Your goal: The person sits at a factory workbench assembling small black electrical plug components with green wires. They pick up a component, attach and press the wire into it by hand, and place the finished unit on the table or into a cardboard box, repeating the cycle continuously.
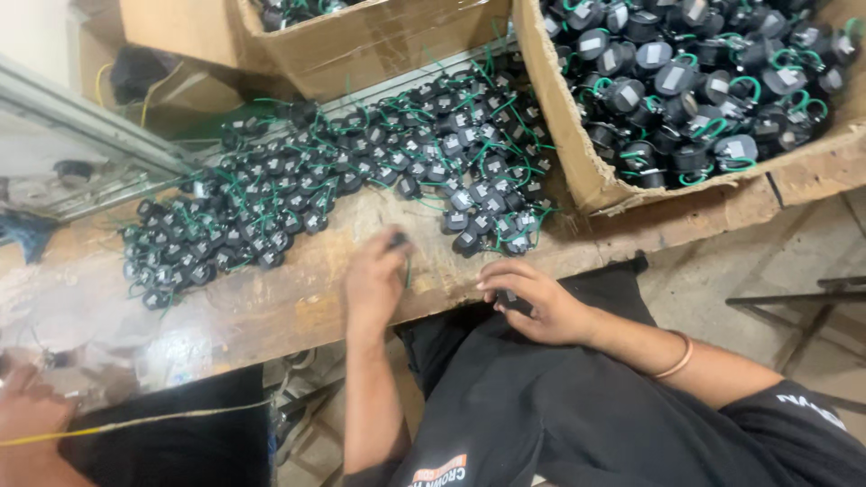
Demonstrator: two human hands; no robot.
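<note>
My left hand (374, 281) rests on the worn wooden bench (271, 307), fingers closed around a small black part with a green wire (398, 241). At the bench's near edge, above my black trousers, my right hand (534, 302) curls around another small black part (507, 298). A bangle circles that wrist. Just beyond both hands a wide spread of the same black parts with green wires (361, 171) covers the bench, several of them lined up in rows.
A torn cardboard box (586, 171) at the upper right is heaped with the same parts. A second cardboard box (379, 45) stands at the top centre. Another person's hand (27, 415) with a yellow wire (135, 424) is at the bottom left.
</note>
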